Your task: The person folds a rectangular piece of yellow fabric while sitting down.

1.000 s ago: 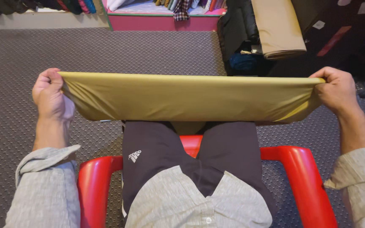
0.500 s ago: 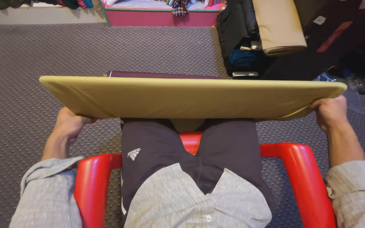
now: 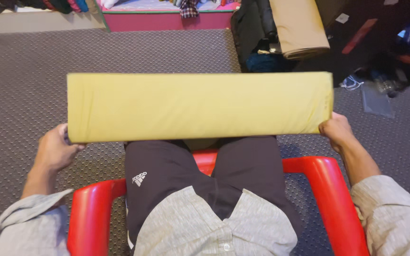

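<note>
- Nearest to us we see our own lap, in dark shorts (image 3: 167,175) and a grey shirt (image 3: 214,227), and we sit on a red plastic chair (image 3: 328,189) whose arms curve out on both sides of the legs
- Our left hand (image 3: 55,150) is closed around the lower left corner of the yellow cloth panel (image 3: 200,106); the fingers are curled behind the cloth, so we cannot see how deep the grip goes
- Our right hand (image 3: 336,130) is closed on the lower right corner in the same manner, with the thumb side toward us
- The panel is flat and stretched between the two hands, above the knees and not touching them as far as we can tell; its long axis runs left to right, across our body, and its wide face is turned up toward the camera
- From each grip the cloth goes inward and away from us, so the held edge is the near one and the far edge is free; both hands are equally near, one at each end, at about the same height
- Under and around the panel there is a grey dotted carpet (image 3: 34,71), and we see nothing between the cloth and the floor
- Farther away, at the right, a beige fabric roll (image 3: 300,28) leans over dark bags and clutter (image 3: 385,66), well apart from the panel
- At the far edge a pink shelf base (image 3: 167,20) carries folded clothes
</note>
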